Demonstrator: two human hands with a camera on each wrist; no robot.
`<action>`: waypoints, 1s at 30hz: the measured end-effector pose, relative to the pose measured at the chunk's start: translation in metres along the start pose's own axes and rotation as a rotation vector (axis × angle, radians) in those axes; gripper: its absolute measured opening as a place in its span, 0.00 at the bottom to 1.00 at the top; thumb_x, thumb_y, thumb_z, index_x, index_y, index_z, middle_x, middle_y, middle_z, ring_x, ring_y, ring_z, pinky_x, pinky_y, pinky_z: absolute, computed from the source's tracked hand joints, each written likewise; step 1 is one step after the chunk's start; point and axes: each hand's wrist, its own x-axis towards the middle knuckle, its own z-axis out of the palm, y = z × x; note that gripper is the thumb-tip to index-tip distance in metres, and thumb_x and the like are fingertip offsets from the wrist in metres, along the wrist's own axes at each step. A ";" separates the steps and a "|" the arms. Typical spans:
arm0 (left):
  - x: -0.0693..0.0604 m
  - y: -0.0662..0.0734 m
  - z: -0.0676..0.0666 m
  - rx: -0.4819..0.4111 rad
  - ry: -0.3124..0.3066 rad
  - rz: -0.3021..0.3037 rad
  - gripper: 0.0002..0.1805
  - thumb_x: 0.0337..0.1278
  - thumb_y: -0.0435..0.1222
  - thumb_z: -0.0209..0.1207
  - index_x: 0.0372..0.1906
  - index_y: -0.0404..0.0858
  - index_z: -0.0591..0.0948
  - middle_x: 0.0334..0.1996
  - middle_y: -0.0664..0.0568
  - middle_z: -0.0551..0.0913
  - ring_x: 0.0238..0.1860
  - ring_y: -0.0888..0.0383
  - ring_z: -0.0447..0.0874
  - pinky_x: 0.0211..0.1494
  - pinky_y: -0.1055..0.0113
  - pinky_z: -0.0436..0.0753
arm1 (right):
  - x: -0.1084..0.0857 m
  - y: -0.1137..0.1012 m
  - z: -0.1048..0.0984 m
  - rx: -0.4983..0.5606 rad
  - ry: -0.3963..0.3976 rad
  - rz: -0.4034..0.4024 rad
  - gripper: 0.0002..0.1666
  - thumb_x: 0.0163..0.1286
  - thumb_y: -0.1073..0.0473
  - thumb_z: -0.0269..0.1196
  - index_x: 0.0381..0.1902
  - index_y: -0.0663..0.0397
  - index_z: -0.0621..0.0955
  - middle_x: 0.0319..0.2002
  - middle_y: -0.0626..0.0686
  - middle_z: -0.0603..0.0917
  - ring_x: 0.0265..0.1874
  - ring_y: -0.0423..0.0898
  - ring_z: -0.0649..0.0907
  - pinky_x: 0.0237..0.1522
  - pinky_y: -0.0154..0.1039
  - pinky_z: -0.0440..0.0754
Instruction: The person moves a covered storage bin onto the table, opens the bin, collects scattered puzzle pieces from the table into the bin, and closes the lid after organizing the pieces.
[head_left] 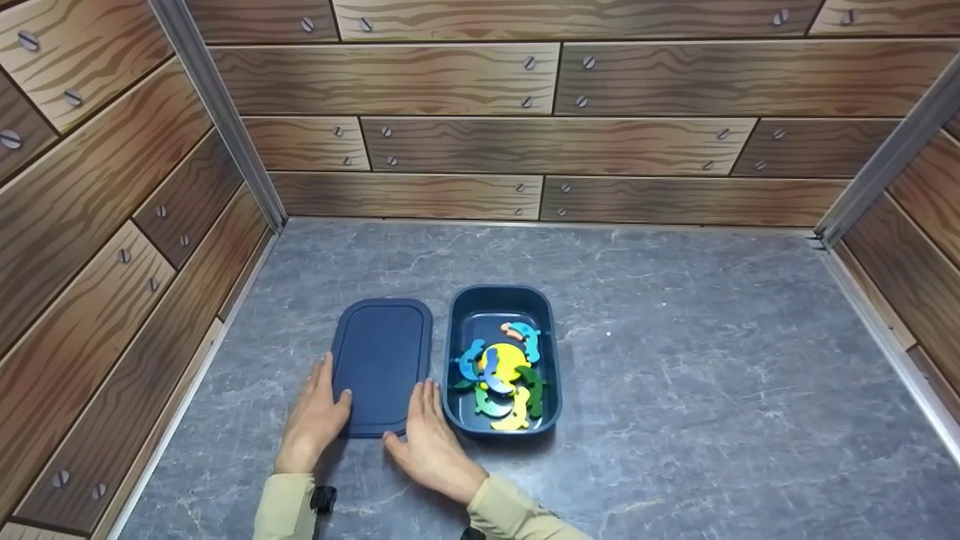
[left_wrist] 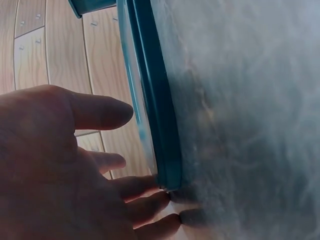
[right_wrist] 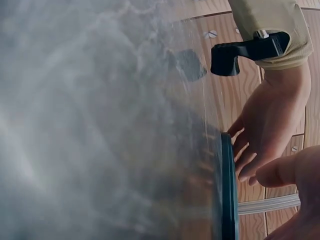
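A dark blue lid (head_left: 382,367) lies flat on the grey marbled surface. Along its left edge rests my left hand (head_left: 315,415), fingers extended; the left wrist view shows these fingers (left_wrist: 145,207) at the rim of the lid (left_wrist: 160,100), with the thumb apart from the others. At the lid's lower right corner is my right hand (head_left: 435,450), its fingers stretched forward between the lid and the box. Just right of the lid stands a dark blue box (head_left: 556,360), uncovered, with several colourful puzzle-like pieces (head_left: 504,362) in yellow, blue and green.
Wood-patterned walls (head_left: 555,142) rise at the back, left and right of the grey surface (head_left: 712,360). Metal corner posts (head_left: 217,105) join the walls. Black wrist cameras (head_left: 324,499) sit at the sleeve cuffs.
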 end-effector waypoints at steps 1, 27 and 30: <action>0.000 -0.001 0.000 -0.011 0.000 0.003 0.38 0.74 0.41 0.45 0.80 0.39 0.41 0.77 0.34 0.41 0.75 0.36 0.40 0.73 0.39 0.46 | 0.000 0.000 -0.001 0.001 0.001 0.006 0.51 0.70 0.50 0.61 0.73 0.77 0.50 0.74 0.75 0.43 0.74 0.64 0.44 0.72 0.52 0.50; 0.000 -0.018 -0.012 -0.751 -0.139 -0.007 0.35 0.75 0.33 0.40 0.77 0.31 0.38 0.77 0.34 0.35 0.76 0.40 0.28 0.75 0.44 0.36 | -0.003 0.005 -0.012 0.235 -0.015 0.011 0.40 0.69 0.50 0.60 0.72 0.61 0.62 0.74 0.69 0.53 0.75 0.60 0.47 0.73 0.55 0.48; -0.001 -0.022 -0.012 -0.919 -0.120 -0.031 0.35 0.77 0.37 0.40 0.78 0.33 0.39 0.77 0.35 0.36 0.76 0.43 0.29 0.76 0.49 0.35 | -0.003 0.004 -0.013 0.269 0.011 0.005 0.37 0.69 0.51 0.60 0.71 0.59 0.63 0.74 0.66 0.58 0.75 0.59 0.52 0.73 0.54 0.51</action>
